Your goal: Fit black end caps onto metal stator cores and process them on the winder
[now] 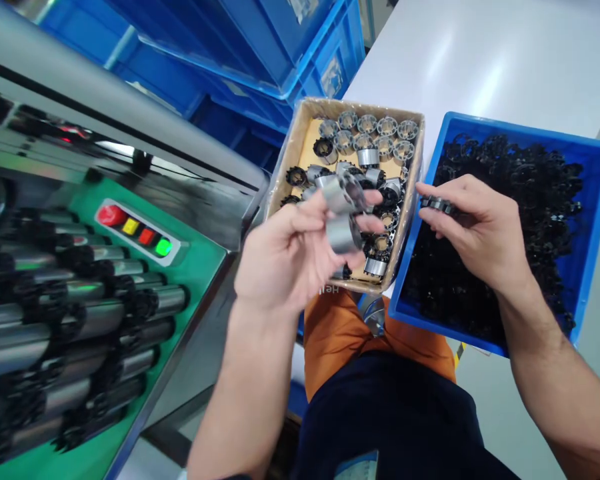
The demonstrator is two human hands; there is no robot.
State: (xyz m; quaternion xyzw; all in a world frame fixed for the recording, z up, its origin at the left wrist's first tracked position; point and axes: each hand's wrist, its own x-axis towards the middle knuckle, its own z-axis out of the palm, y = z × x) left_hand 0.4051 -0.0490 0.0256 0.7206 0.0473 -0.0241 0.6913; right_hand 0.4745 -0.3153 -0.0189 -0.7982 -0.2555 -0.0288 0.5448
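So, two metal rings (339, 195) are held stacked in the left hand (285, 257), with its fingers curled loosely round them and the tips spread a bit. A small black plastic piece (439, 206) is pinched narrowly in the right hand, (485, 223) over the near-left part of a blue bin (593, 227) full of dark bits. The piece is set off to the right of the rings, clearly apart, with the edge of the cardboard box (414, 160) between. The rings' axis is tipped roughly sideways, open ends turned mostly rightwards, though they're blurred. The right hand is obviously nearer the bin; the left is held over the box. Upside-down letters, maybe "Hell", are printed on the box; the crate label (333, 77) can't be read.
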